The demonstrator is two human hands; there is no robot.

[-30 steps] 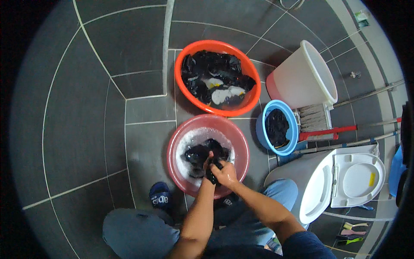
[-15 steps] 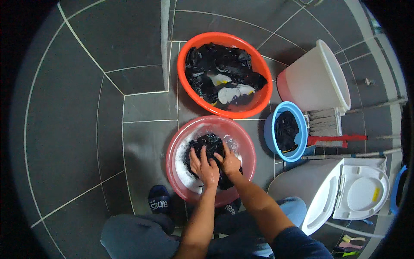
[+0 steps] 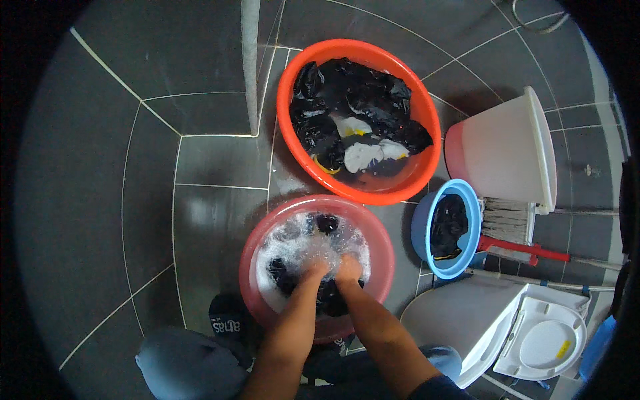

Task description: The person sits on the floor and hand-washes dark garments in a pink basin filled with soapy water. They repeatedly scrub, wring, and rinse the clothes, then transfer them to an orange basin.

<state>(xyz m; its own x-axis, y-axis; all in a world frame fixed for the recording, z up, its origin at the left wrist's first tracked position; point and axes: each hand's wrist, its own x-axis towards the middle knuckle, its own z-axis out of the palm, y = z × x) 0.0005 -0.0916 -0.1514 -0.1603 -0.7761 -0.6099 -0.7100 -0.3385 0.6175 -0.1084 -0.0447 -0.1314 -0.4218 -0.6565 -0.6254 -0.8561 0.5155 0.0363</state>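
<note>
A pink basin (image 3: 383,257) of soapy water stands on the floor before me. White suds (image 3: 270,257) cover much of the water, and black wet clothing (image 3: 283,276) shows through in patches. My left hand (image 3: 316,267) is pushed into the foam at the basin's middle, its fingers hidden. Close beside it, my right hand (image 3: 348,268) also dips into the suds, so its grip cannot be seen. Both hands are among the black clothing.
Beyond lies an orange tub (image 3: 427,107) with dark clothes and white-and-yellow pieces (image 3: 363,155) in water. To the right are a blue basin (image 3: 475,230) holding black cloth, a pale bucket (image 3: 500,147), a mop (image 3: 508,220) and a toilet (image 3: 460,313). A slipper (image 3: 227,320) is at left.
Both hands have gone from resting spread on the black clothing down into the water. Foam has spread across the basin and covers more of the clothing. The view has shifted slightly.
</note>
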